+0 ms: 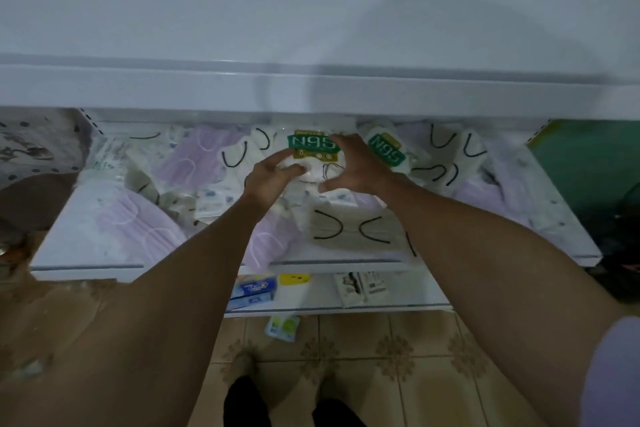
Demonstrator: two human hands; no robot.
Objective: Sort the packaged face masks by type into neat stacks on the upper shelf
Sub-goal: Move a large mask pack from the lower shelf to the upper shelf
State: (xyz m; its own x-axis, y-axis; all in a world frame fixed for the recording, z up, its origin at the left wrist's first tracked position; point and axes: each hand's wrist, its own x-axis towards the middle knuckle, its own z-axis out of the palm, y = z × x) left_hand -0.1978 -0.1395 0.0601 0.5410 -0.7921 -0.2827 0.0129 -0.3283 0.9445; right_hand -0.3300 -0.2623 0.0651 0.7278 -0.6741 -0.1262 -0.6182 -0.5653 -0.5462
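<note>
Both arms reach over the cream, black-looped mask pack [349,229] at the front of the white shelf [86,269]. Mid-shelf, the left hand [268,173] pinches the white, green-labelled N95 mask pack [311,146] and the right hand [356,166] arches fingers and thumb round it, each grip closed on it. It is best lifted straight up, so the slippery neighbours stay put. Lilac mask packs [138,224] crowd the left. A second N95 pack [386,148] lies just to the right, probably its stack-mate.
</note>
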